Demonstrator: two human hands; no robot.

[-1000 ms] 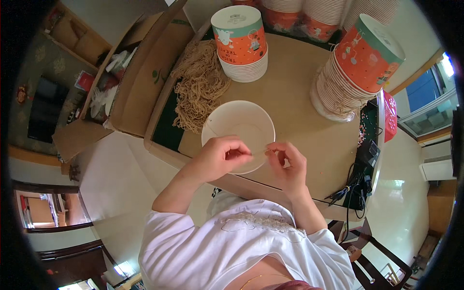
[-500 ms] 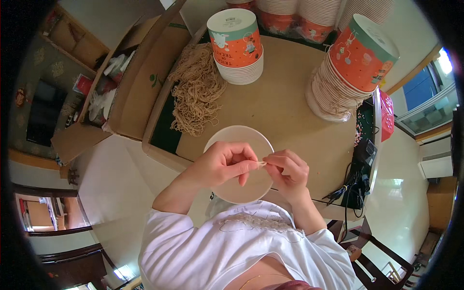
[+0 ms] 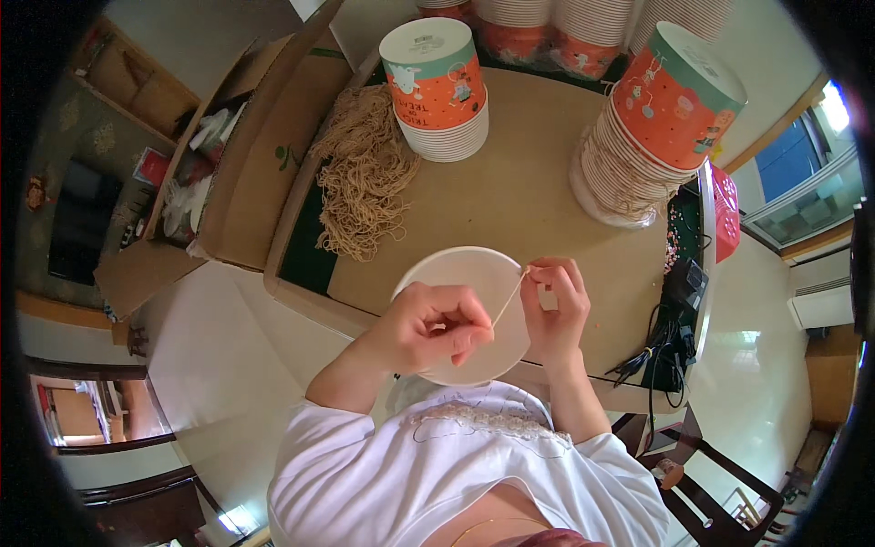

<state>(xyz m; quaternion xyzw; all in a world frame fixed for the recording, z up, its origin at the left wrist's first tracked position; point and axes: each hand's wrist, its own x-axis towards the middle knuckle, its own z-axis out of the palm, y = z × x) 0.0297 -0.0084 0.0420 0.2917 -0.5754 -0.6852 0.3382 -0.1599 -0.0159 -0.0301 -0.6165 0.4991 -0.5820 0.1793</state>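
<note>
A thin beige string (image 3: pixel 509 299) is stretched slantwise between my two hands. My left hand (image 3: pixel 436 326) pinches its lower end between thumb and fingertips. At the upper end, my right hand (image 3: pixel 554 301) holds it in a pinch, the other fingers curled. Below both hands a white paper bucket (image 3: pixel 460 269) faces up at the table's near edge, against my white shirt. My left hand hides part of its inside.
A tangled heap of beige string (image 3: pixel 365 182) lies at the table's left. Upside-down bucket stacks, one orange-and-green (image 3: pixel 437 91) and one wound with string (image 3: pixel 629 169), stand farther back. A cardboard box (image 3: pixel 260 164) is at left; black cables (image 3: pixel 670 337) lie at right.
My hands have drawn apart, so a longer stretch of string shows between them. My right hand rose a little; my left dropped slightly.
</note>
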